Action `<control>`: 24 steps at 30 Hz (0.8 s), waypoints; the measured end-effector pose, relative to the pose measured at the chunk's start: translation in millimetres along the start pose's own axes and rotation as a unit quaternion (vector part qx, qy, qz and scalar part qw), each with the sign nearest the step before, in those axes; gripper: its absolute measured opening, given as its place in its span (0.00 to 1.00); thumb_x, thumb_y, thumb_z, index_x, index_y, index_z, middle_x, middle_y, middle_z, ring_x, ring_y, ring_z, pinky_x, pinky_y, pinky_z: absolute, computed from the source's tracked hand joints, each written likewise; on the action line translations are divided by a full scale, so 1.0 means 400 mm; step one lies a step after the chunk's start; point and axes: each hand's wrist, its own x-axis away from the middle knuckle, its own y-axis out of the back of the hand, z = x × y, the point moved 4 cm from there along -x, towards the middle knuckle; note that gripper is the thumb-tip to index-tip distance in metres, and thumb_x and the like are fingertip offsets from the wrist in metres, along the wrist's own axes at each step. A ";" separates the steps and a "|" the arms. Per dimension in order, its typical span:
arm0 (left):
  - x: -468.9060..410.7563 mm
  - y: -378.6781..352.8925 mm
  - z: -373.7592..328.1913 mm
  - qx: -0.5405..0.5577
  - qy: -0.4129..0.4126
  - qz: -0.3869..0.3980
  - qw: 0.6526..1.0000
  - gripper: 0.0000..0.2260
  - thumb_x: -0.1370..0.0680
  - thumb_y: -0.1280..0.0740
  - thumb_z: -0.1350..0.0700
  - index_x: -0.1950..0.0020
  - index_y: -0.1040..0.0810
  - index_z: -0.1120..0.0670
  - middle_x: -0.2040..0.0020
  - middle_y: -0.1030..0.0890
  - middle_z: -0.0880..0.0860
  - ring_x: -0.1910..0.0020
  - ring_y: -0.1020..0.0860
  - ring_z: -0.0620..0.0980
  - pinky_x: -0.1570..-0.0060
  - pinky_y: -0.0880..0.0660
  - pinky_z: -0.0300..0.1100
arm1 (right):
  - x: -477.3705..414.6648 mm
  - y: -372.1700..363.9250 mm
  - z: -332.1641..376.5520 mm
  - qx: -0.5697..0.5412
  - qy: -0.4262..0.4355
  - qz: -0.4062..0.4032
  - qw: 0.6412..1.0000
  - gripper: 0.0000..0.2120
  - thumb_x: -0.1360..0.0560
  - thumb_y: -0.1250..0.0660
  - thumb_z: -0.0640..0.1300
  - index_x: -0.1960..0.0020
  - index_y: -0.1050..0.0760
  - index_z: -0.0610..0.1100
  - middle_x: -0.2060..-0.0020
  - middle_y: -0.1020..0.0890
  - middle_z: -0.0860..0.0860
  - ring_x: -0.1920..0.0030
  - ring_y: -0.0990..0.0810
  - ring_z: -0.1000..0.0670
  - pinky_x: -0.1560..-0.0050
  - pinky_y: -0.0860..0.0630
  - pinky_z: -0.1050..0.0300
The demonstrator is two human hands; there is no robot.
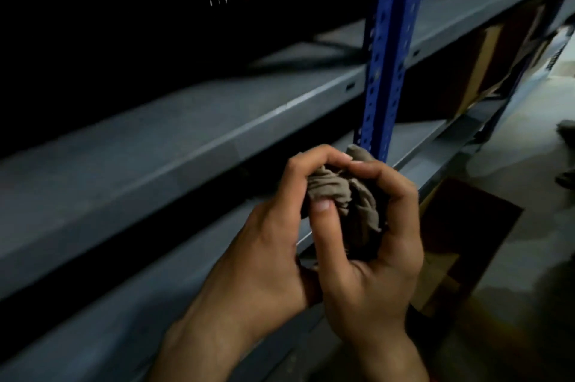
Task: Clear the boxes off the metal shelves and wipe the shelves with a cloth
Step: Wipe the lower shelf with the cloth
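Both hands, left point(264, 244) and right point(373, 257), bunch a brown cloth point(342, 195) before grey metal shelves point(155, 148).

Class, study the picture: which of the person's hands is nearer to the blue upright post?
Right. The right hand sits just below the blue upright post; the left hand is further to its left.

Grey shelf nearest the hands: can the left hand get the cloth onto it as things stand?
Probably yes. The left hand and right hand bunch the cloth right beside the grey shelf, whose near stretch shows no boxes.
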 end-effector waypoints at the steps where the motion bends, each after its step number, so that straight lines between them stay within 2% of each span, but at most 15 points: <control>1: -0.028 0.023 -0.055 -0.001 0.002 -0.003 1.000 0.42 0.33 0.21 0.65 0.33 0.38 0.32 0.36 0.26 0.34 0.39 0.22 0.38 0.48 0.22 0.34 | -0.047 0.009 0.044 -0.005 -0.001 0.001 1.000 0.16 0.23 0.32 0.46 0.38 0.28 0.42 0.41 0.23 0.42 0.38 0.22 0.41 0.40 0.23 0.45; 7: -0.149 0.153 -0.363 0.001 0.023 -0.033 0.999 0.44 0.32 0.20 0.64 0.32 0.39 0.30 0.36 0.27 0.33 0.39 0.23 0.37 0.48 0.20 0.37 | -0.295 0.046 0.315 -0.022 0.001 0.053 0.998 0.16 0.24 0.31 0.46 0.38 0.27 0.44 0.40 0.23 0.47 0.36 0.23 0.44 0.39 0.24 0.46; 12: -0.207 0.284 -0.547 -0.036 0.008 -0.099 0.994 0.44 0.33 0.19 0.62 0.26 0.40 0.40 0.29 0.33 0.39 0.32 0.27 0.41 0.40 0.24 0.35 | -0.468 0.028 0.505 -0.060 -0.014 0.133 0.989 0.16 0.23 0.30 0.47 0.38 0.27 0.45 0.41 0.22 0.47 0.39 0.21 0.45 0.42 0.22 0.47; 14: -0.213 0.337 -0.588 -0.065 -0.001 -0.134 0.989 0.44 0.32 0.19 0.60 0.25 0.41 0.43 0.25 0.37 0.41 0.28 0.32 0.40 0.37 0.28 0.31 | -0.510 0.001 0.558 -0.067 -0.010 0.165 0.984 0.16 0.24 0.28 0.45 0.38 0.27 0.44 0.42 0.21 0.47 0.40 0.20 0.45 0.43 0.21 0.49; 16: -0.209 0.390 -0.613 -0.087 -0.014 -0.162 0.983 0.43 0.32 0.20 0.60 0.26 0.41 0.44 0.25 0.38 0.42 0.26 0.35 0.38 0.37 0.32 0.27 | -0.534 -0.039 0.601 -0.078 -0.003 0.192 0.978 0.17 0.25 0.27 0.43 0.38 0.27 0.44 0.43 0.20 0.46 0.41 0.19 0.45 0.43 0.21 0.52; 20: -0.191 0.474 -0.621 -0.079 -0.008 -0.184 0.980 0.43 0.33 0.19 0.61 0.24 0.39 0.47 0.30 0.30 0.42 0.32 0.28 0.38 0.41 0.28 0.27 | -0.554 -0.116 0.652 -0.114 0.006 0.222 0.968 0.19 0.27 0.26 0.41 0.39 0.27 0.41 0.42 0.20 0.48 0.41 0.18 0.48 0.44 0.23 0.60; 24: -0.168 0.522 -0.600 -0.101 0.007 -0.207 0.973 0.44 0.34 0.19 0.59 0.24 0.39 0.48 0.30 0.29 0.42 0.32 0.28 0.40 0.40 0.27 0.29 | -0.550 -0.177 0.663 -0.129 0.013 0.237 0.963 0.19 0.27 0.26 0.41 0.39 0.27 0.40 0.44 0.20 0.47 0.43 0.18 0.47 0.45 0.23 0.60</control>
